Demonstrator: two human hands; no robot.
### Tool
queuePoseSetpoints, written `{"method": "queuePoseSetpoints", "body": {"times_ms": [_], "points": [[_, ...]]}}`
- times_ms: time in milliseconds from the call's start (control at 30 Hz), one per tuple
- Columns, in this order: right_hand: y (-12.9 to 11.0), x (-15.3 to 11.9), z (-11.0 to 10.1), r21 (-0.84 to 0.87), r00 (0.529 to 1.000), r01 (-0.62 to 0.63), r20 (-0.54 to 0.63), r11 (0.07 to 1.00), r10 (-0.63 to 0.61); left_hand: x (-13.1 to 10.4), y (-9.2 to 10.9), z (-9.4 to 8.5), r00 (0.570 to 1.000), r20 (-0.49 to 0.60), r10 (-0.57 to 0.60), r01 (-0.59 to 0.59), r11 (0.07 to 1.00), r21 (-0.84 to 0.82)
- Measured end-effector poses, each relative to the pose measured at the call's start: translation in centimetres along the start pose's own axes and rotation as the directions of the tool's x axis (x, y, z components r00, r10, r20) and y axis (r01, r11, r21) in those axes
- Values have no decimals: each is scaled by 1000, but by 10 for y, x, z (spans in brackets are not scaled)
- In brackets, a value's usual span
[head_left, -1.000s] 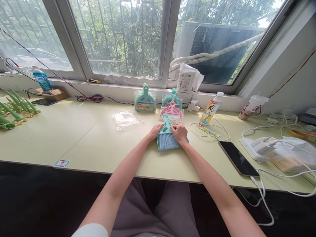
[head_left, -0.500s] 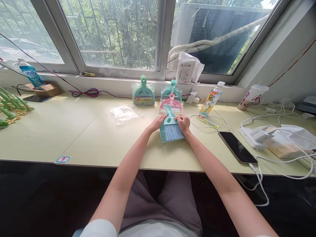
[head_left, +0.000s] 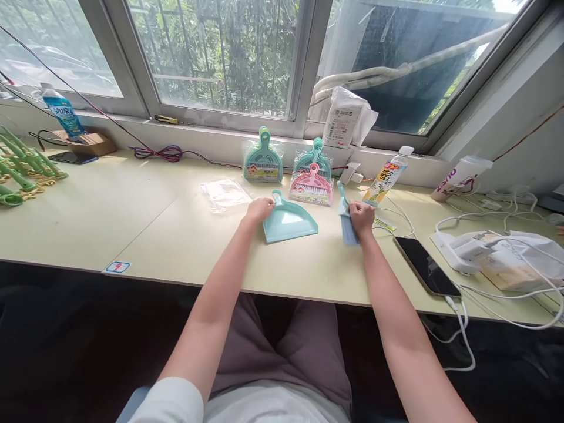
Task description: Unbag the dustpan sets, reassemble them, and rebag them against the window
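Observation:
My left hand (head_left: pixel 261 210) grips the upper left part of a teal dustpan (head_left: pixel 291 223), fingers closed on it near the handle. To the right, my right hand (head_left: pixel 362 217) is closed round a small teal brush (head_left: pixel 347 223) with blue bristles, held apart from the dustpan. Behind them stand wrapped sets: a green one (head_left: pixel 263 161) on the left, a pink one (head_left: pixel 312 187), and another green one (head_left: pixel 316 154) behind the pink. Clear plastic wrappers (head_left: pixel 224 194) lie left of my left hand.
A drink bottle (head_left: pixel 388 176), a cup (head_left: pixel 460 178), a phone (head_left: pixel 426 267) and white cables are on the right. At the far left are green plastic pieces (head_left: pixel 22 170), a blue bottle (head_left: pixel 64 114) and a cardboard box (head_left: pixel 94 143). The table's front edge (head_left: pixel 286 295) is near.
The brush has come off the dustpan and moved right in my right hand. My left hand has shifted slightly left with the dustpan. The camera view has tilted and shifted a little.

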State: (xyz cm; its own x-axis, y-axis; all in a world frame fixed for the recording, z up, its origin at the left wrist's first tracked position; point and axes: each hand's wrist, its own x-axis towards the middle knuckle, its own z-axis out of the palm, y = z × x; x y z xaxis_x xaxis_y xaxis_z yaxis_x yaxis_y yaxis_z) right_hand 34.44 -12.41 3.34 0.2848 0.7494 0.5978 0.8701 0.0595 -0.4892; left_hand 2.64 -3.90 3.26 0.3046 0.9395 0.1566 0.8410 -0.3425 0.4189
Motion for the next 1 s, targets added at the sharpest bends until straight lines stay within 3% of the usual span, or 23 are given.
{"method": "queuePoseSetpoints", "body": {"times_ms": [100, 200, 433, 633, 733, 833, 1000], "points": [[0, -8, 9, -260, 991, 28, 134, 965, 7, -1, -5, 2, 1000, 4, -7, 7, 1000, -4], [-2, -13, 14, -381, 960, 108, 281, 918, 4, -1, -7, 2, 999, -35, -24, 22, 998, -62], [-13, -15, 7, -340, 922, 89, 384, 936, 52, -4, -5, -2, 991, -96, -91, 78, 989, -126], [-22, -18, 4, -320, 886, 66, 454, 945, 92, -5, -5, -3, 992, -116, -45, 37, 997, -71], [-20, -17, 6, -338, 894, 25, 428, 941, 130, -4, -5, -3, 990, -131, -52, 52, 999, -8], [-17, -14, 6, -347, 936, -37, 317, 937, 154, -4, -6, -3, 987, -152, -50, 55, 998, 28], [-25, -11, 6, -209, 973, -53, 210, 976, 97, -7, 5, 4, 992, -126, 8, -10, 1000, -13]]}}
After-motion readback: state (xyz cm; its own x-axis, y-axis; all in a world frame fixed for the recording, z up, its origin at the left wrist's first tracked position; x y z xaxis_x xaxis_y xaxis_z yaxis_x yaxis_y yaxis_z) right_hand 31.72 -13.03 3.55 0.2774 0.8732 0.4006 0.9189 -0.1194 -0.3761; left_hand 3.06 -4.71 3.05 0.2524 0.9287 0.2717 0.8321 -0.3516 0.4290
